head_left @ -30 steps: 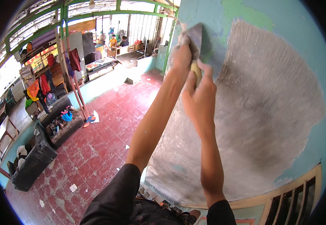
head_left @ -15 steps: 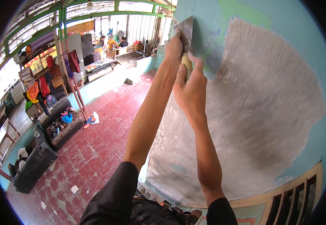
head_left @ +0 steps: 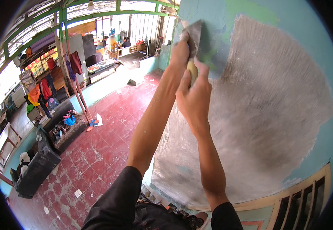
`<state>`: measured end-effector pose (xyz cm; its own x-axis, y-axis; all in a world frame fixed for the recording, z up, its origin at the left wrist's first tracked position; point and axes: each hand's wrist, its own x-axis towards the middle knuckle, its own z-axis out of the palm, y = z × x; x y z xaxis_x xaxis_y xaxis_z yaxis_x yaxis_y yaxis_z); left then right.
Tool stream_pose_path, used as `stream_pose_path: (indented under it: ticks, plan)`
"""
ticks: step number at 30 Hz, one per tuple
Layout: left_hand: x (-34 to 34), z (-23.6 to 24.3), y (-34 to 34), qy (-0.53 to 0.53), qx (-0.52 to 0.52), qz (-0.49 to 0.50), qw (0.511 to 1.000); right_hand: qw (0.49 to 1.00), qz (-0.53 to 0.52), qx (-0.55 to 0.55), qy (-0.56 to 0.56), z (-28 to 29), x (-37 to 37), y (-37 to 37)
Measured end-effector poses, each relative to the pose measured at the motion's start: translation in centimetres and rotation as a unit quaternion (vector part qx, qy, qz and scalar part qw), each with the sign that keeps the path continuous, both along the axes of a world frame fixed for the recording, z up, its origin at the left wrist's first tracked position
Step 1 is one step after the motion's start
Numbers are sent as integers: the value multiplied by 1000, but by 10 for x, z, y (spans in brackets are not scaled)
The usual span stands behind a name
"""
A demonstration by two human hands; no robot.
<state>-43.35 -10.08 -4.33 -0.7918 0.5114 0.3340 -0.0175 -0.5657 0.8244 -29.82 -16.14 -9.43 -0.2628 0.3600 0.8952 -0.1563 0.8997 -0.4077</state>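
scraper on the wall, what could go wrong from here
1. Both hands, left hand and right hand, push the flat metal scraper with the yellow handle high overhead; a slip could send knuckles into the rough grey scraped patch.
2. Loosened paint may fall toward the face or onto the red tiled floor.

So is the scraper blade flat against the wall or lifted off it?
Against the wall. The scraper has its metal blade lying on the painted wall above the bare grey patch, with the left hand and right hand gripping it.
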Motion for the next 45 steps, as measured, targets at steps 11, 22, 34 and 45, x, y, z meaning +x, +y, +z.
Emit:
stream_pose_path:
  ticks: [11,22,34,45]
  plan:
    - [16,2,-15,-51,66,-48,995,993,22,-106,-38,4,4,-9]
    - [11,14,-22,-25,6,0,1000,996,6,-84,-30,9,-5,-6]
    - [-1,11,-13,-39,20,3,999,996,10,-75,-44,6,-5,-10]
    - [16,-7,-12,-26,38,6,999,1000,-12,-8,-12,-13,-1,4]
